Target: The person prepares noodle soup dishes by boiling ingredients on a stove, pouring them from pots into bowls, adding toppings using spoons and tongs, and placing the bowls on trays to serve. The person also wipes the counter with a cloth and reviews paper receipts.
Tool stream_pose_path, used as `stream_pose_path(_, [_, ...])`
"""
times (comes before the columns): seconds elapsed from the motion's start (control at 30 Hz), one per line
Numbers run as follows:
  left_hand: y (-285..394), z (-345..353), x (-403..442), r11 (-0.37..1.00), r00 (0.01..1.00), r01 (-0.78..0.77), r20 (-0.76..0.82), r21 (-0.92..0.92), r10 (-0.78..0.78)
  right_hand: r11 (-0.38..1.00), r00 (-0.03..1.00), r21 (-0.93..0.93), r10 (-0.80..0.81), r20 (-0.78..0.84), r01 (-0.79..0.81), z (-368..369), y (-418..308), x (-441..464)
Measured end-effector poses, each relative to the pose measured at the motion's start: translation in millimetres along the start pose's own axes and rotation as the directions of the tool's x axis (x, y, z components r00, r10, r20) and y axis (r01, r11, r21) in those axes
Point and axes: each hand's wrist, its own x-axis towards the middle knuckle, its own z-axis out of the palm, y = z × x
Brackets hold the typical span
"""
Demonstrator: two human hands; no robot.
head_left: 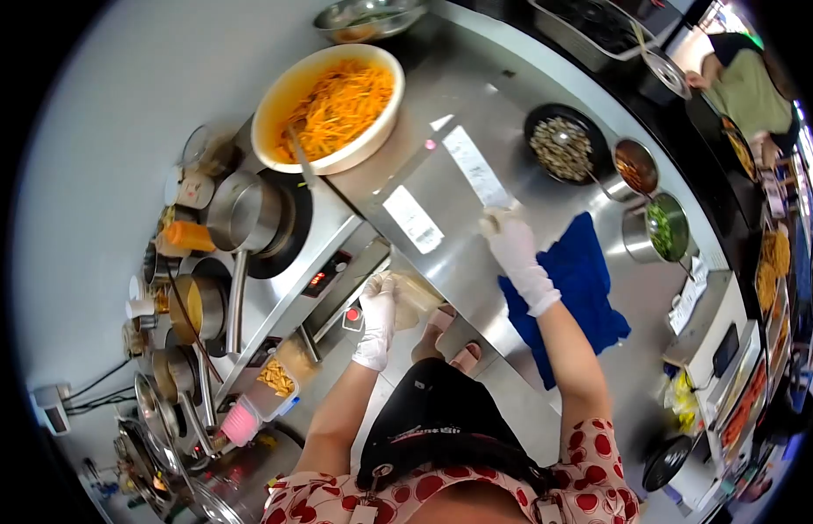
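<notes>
My left hand (378, 316), in a white glove, is closed at the counter's front edge. Its fingers are round a translucent, pale plastic thing (413, 295) whose exact kind I cannot make out. Over the steel counter (385, 166), my gloved right hand (513, 247) has its fingers pinched at the lower end of a long printed paper slip (473, 166). Another printed slip (413, 218) lies flat to the left of it. A crumpled blue cloth (574, 293) lies beside and partly under my right forearm.
A large bowl of shredded orange food (265, 131) with tongs stands at the back left. At right are a black pan (533, 118), a pot of chopped greens (638, 236) and a small pot (638, 150). Saucepans (241, 210) crowd the left stove. Another person (747, 96) stands far right.
</notes>
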Motion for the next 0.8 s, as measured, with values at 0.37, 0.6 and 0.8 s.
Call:
stream_pose_path(0.37, [30.0,-0.7,42.3,0.981,0.988,0.142,0.071,-0.131,-0.133,0.974,0.974,-0.192,0.156,0.167,-0.123,102.1,-55.4,20.5])
stream_pose_path(0.6, [77.6,27.1,30.5,0.869,0.899,0.414,0.271,-0.271,-0.344,0.764,0.825,0.400,0.295,0.481,-0.506,45.4,-66.3,-25.5])
stream_pose_path(0.8, [60.3,23.9,47.4,0.896,0.916,0.344,0.311,-0.280,-0.255,0.953,0.951,0.007,0.303,0.068,-0.304,24.7,-37.6,47.7])
